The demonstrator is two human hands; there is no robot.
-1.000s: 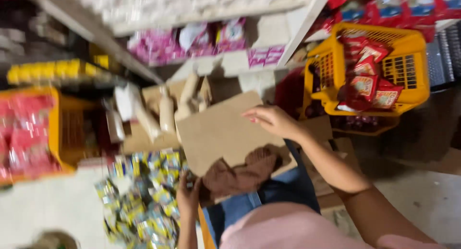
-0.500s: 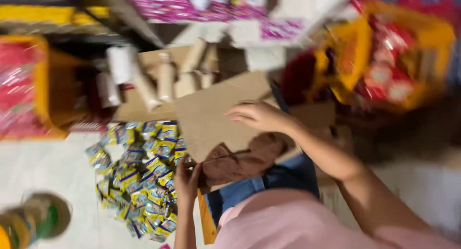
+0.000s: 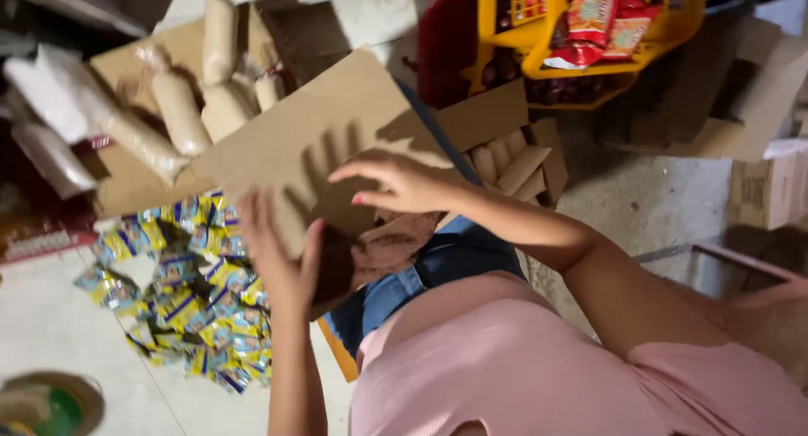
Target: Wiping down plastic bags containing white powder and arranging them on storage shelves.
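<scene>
Since a second ago the view has swung down and left: the yellow basket (image 3: 539, 45) of red packets (image 3: 589, 11) now sits at the far right edge, and the heap of yellow-and-blue sachets (image 3: 181, 289) on the floor (image 3: 59, 327) has come fully into sight. The cardboard sheet (image 3: 311, 141) remains tilted across the person's lap. The left hand (image 3: 282, 255) has closed in on its near left edge, fingers straight and together, palm pressed against the board's rim beside a brown cloth (image 3: 387, 251); it braces rather than clamps. The right hand (image 3: 400, 183) has shifted from the sheet's right corner toward its middle and hovers just over the surface with fingers spread apart, holding nothing, its shadow cast on the board. So the sheet looks steadied from two sides, still in the lap. Room is tight: pale wrapped rolls (image 3: 181, 108) crowd a box just beyond the sheet's far left edge, an open carton of sticks (image 3: 505, 162) touches its right side, and the sachets lie directly below the left edge. Bare floor shows only at the near left.
</scene>
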